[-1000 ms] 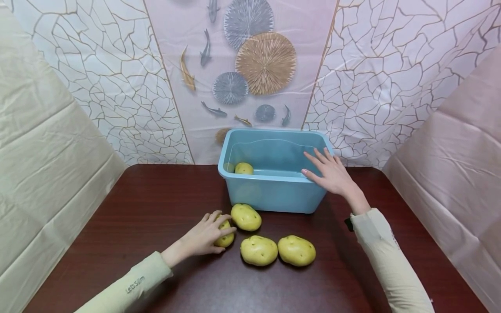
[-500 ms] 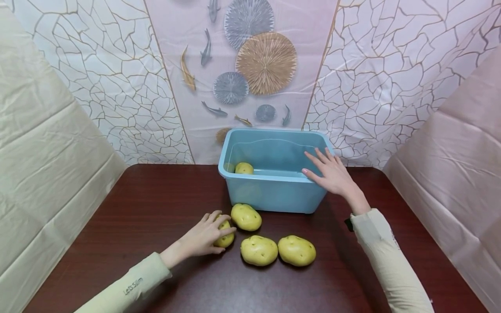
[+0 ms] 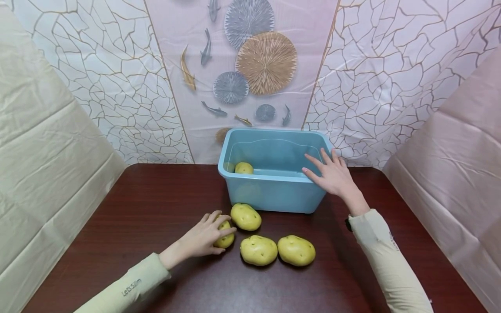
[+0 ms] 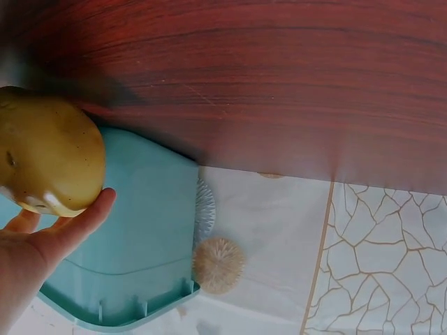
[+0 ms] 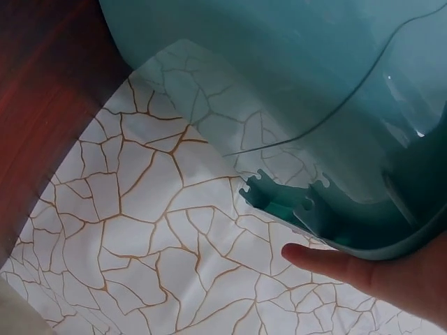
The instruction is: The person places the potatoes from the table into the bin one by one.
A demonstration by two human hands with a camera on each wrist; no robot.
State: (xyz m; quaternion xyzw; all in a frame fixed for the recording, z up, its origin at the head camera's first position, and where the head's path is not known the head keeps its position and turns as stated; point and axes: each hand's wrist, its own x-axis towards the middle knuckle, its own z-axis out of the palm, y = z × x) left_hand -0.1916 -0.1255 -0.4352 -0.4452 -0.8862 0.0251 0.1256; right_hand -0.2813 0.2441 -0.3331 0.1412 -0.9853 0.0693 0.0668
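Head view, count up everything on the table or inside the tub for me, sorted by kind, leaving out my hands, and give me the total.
Blue tub: 1
Yellow potatoes: 5 (1 inside the tub, 1 in the left hand, 3 others on the table)
Total: 6

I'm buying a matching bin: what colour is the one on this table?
The plastic bin is light blue; it shows best in the head view.
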